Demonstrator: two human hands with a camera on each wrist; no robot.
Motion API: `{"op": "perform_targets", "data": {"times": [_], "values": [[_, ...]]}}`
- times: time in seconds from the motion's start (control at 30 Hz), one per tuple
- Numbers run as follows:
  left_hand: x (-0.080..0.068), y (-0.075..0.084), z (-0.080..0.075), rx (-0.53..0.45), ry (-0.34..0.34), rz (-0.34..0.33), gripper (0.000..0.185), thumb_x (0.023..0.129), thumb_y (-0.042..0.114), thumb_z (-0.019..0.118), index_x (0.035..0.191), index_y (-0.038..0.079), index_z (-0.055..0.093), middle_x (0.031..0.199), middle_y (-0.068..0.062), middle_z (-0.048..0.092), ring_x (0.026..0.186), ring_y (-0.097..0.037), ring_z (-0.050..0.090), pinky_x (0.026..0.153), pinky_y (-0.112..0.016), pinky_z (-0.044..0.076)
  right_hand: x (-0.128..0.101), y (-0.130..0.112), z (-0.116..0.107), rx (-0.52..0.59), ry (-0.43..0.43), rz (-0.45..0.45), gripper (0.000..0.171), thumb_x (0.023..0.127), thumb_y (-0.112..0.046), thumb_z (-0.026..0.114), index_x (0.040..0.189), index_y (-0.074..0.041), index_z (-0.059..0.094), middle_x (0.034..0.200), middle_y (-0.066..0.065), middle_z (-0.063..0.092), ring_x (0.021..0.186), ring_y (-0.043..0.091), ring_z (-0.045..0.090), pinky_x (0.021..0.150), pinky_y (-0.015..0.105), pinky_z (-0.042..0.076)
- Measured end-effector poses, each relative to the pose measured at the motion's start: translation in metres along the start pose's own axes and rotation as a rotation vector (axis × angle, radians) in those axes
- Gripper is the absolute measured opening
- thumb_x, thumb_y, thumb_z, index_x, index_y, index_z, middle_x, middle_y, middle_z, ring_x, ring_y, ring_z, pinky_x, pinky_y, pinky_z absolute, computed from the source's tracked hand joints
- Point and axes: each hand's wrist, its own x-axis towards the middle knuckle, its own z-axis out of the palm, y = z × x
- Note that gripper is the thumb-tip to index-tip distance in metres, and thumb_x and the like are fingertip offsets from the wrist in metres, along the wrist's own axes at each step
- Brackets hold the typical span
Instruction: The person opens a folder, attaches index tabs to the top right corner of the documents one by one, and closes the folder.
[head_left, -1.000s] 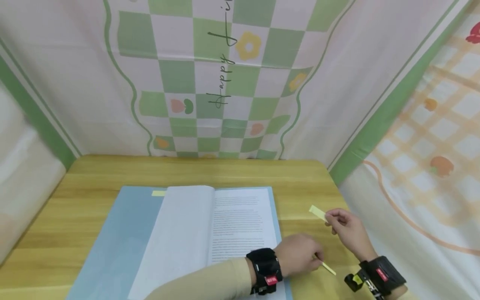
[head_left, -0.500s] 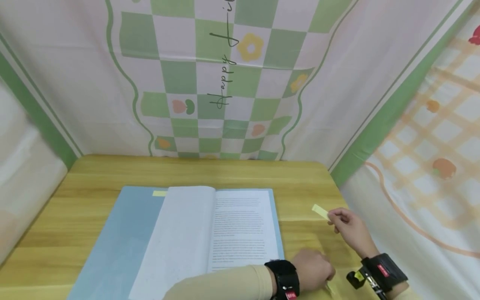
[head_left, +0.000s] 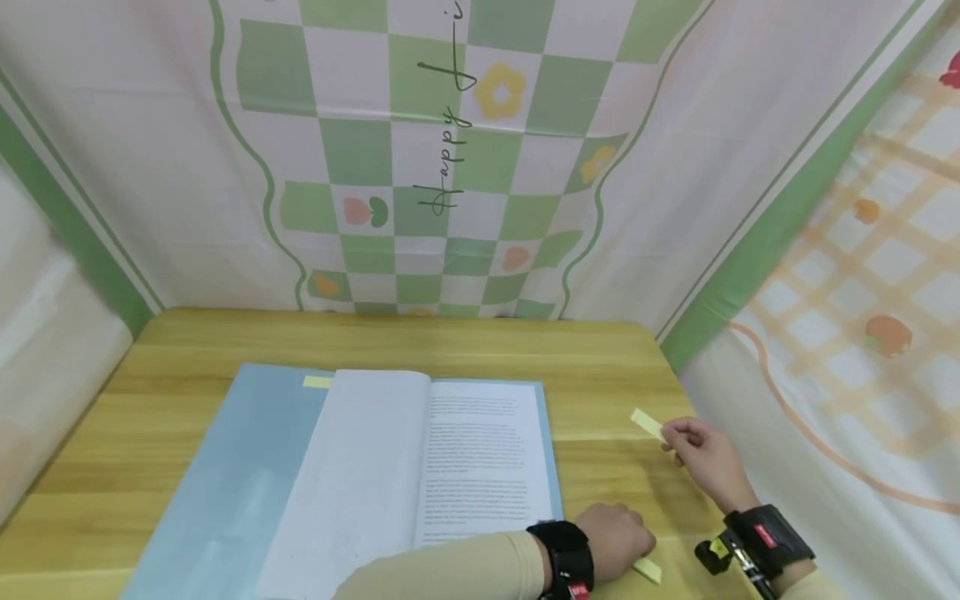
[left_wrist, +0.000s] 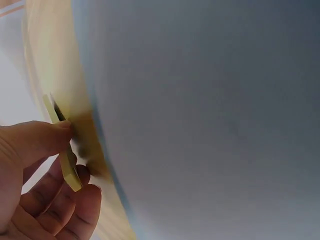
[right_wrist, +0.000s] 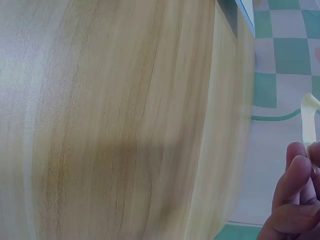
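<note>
My left hand is beside the open book's lower right, pinching a small pad of yellow sticky notes between thumb and fingers. One end of the pad shows past the fingers in the head view. Farther right, my right hand holds a single yellow sticky note by one end, raised over the table. In the right wrist view that note's free end curls over. The book lies open, a blank page on the left and printed text on the right. Its lower part is hidden by my left sleeve.
A yellow sticky tab sits at the top of the book's blue cover. The wooden table ends at a patterned curtain behind, with more cloth along the right side.
My left hand with the pad has moved right and toward the table's near side, then slightly back left. My right hand has drifted a little right with its note.
</note>
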Motion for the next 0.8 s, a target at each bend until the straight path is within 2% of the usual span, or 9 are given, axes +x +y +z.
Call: {"op": "perform_targets", "data": {"times": [0.17, 0.43, 0.67, 0.8], "values": [[0.002, 0.0, 0.007, 0.006, -0.021, -0.02, 0.009, 0.091, 0.034, 0.073, 0.089, 0.041, 0.069, 0.088, 0.019, 0.06, 0.077, -0.001, 0.052, 0.056, -0.023, 0.045, 0.001, 0.002, 0.002, 0.003, 0.004, 0.004, 0.037, 0.106, -0.031, 0.057, 0.116, 0.003, 0.066, 0.095, 0.015, 0.073, 0.07, 0.017, 0.064, 0.06, 0.025, 0.049], [-0.001, -0.002, 0.0, -0.039, -0.064, -0.019, 0.018, 0.085, 0.031, 0.078, 0.097, 0.041, 0.07, 0.089, 0.018, 0.059, 0.078, -0.002, 0.051, 0.057, -0.024, 0.045, 0.002, 0.001, 0.003, 0.004, 0.015, 0.001, 0.035, 0.106, -0.031, 0.057, 0.114, 0.002, 0.066, 0.095, 0.016, 0.073, 0.071, 0.018, 0.064, 0.06, 0.026, 0.049], [-0.007, -0.002, -0.022, -0.061, -0.073, -0.006, 0.015, 0.085, 0.039, 0.078, 0.098, 0.042, 0.07, 0.087, 0.02, 0.056, 0.073, 0.0, 0.05, 0.053, -0.023, 0.041, 0.004, -0.001, 0.005, 0.014, 0.016, -0.012, 0.035, 0.106, -0.031, 0.057, 0.113, 0.001, 0.067, 0.095, 0.016, 0.074, 0.071, 0.02, 0.065, 0.061, 0.025, 0.049], [-0.01, -0.003, -0.046, -0.153, -0.096, -0.007, 0.016, 0.088, 0.04, 0.076, 0.102, 0.043, 0.071, 0.089, 0.024, 0.057, 0.069, 0.005, 0.05, 0.052, -0.02, 0.041, 0.005, -0.003, 0.007, 0.039, 0.01, -0.018, 0.034, 0.106, -0.031, 0.056, 0.114, 0.001, 0.065, 0.093, 0.014, 0.074, 0.07, 0.019, 0.064, 0.062, 0.025, 0.047]]}}
